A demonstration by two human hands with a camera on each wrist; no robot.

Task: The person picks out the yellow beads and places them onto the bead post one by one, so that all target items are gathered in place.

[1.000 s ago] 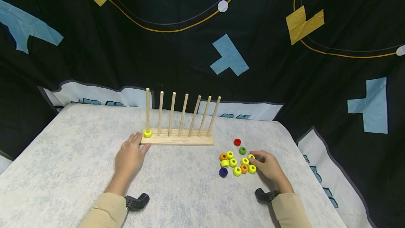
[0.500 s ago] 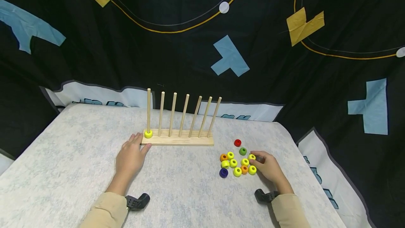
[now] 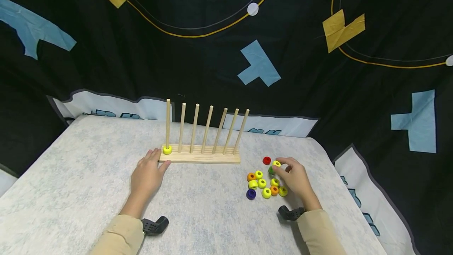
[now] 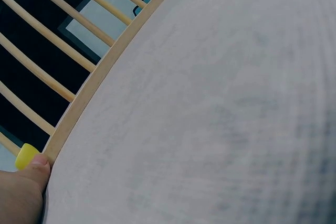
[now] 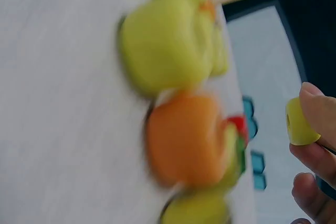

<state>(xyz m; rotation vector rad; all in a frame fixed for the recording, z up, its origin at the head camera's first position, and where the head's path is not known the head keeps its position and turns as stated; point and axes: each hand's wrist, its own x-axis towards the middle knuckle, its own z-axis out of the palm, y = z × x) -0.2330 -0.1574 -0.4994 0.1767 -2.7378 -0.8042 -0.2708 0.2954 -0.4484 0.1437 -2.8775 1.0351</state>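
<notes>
A wooden peg rack with several upright pegs stands toward the back of the table; one yellow bead sits at the foot of its leftmost peg. My left hand rests against the rack's left end, the thumb touching the front edge. At the right, my right hand pinches another yellow bead between thumb and fingers, raised above the table. In the head view it partly covers a green bead. A red bead lies just left of that.
Loose yellow beads, orange beads and a dark blue bead lie grouped on the pale tablecloth, left of the right hand. A black curtain hangs behind the table.
My right hand has lifted a yellow bead from the right side of the group and moved up and slightly left with it. The left hand stays at the rack.
</notes>
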